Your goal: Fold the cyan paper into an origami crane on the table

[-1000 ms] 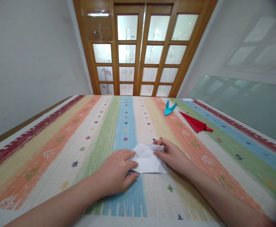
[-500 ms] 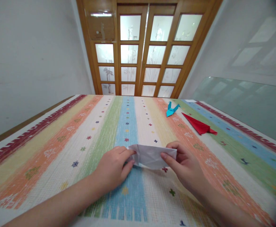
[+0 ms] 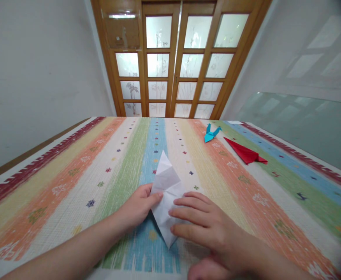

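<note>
Left hand (image 3: 137,208) pinches the white paper's (image 3: 167,186) left edge, near the table's (image 3: 56,182) front edge; right hand (image 3: 208,229) lies flat on it, fingers spread, gripping nothing; uneven pressure could skew the crease; crane (image 3: 210,133) and red fold (image 3: 245,153) lie far right.

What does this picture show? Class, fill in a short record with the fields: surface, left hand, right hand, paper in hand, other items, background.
surface: striped cloth with small coloured motifs
left hand: left hand pinches the left edge of the white folded paper
right hand: right hand lies flat, fingers pressing the paper's right side
paper in hand: creased, kite-like, one point away from the person, one toward
other items: blue paper crane; red folded paper beside it
background: wooden door with frosted panes
</note>
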Action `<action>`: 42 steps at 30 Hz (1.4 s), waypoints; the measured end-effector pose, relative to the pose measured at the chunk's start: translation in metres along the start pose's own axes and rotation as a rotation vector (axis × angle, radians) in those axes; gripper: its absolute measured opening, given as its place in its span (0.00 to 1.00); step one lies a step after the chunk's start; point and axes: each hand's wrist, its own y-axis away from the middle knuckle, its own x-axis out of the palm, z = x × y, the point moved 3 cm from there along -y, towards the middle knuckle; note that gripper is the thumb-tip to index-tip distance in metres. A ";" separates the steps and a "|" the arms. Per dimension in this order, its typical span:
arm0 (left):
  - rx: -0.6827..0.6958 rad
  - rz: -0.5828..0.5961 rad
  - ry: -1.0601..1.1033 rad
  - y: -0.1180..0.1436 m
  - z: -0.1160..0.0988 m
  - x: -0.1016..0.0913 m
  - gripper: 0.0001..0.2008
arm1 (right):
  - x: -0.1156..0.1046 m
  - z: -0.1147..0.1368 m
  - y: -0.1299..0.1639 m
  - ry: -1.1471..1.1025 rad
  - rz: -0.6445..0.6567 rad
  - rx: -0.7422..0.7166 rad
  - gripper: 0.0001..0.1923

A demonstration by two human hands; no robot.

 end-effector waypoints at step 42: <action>0.049 -0.141 -0.872 -0.008 -0.010 -0.026 0.23 | 0.018 -0.037 0.019 -0.031 0.085 0.162 0.24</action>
